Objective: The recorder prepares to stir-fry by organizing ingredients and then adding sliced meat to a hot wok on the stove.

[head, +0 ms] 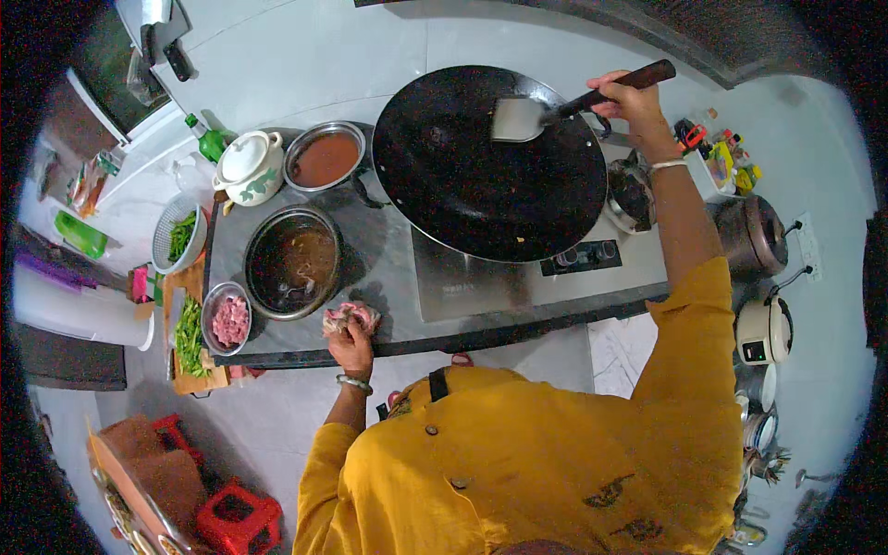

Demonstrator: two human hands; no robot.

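Note:
My right hand [628, 100] grips the dark handle of a wok spatula [517, 119], whose metal blade is over the far right part of a large black wok [479, 187]. The wok sits on the hob and holds only small scraps. My left hand [352, 343] rests on a crumpled pink and white cloth [352, 318] at the counter's near edge. Just beyond it stands a dark metal pot [295, 263] of brown liquid. To the left is a steel bowl of chopped raw meat [229, 320]. A steel basin of reddish-brown liquid [326, 159] stands left of the wok.
A lidded white ceramic pot [248, 166] and a green bottle [206, 137] stand at the back left. Cut green vegetables [191, 335] lie on a wooden board beside a basket [164, 239]. Cookers [762, 329] line the right wall; a red stool [239, 517] is on the floor.

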